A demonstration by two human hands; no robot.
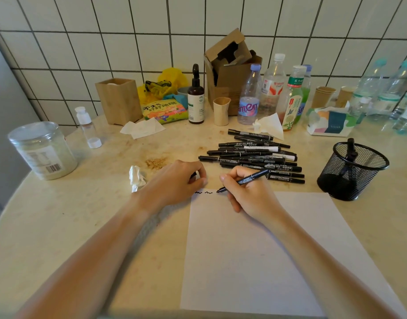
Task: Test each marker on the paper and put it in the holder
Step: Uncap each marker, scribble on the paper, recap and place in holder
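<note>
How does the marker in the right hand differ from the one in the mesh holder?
The marker in the right hand lies slanted, tip on the paper; the marker in the mesh holder stands near upright. The first is uncapped, gripped by the right hand; the second stands free. Both are black.

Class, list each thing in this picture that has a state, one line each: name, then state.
right hand: grips a marker, tip on the paper
marker: uncapped, tilted
left hand: curled round a small dark thing, probably the cap
paper: flat, two squiggles at its top edge
mesh holder: upright, one marker inside
marker pile: lying loose, capped
small clear bottle: upright, a white cap beside it
</note>
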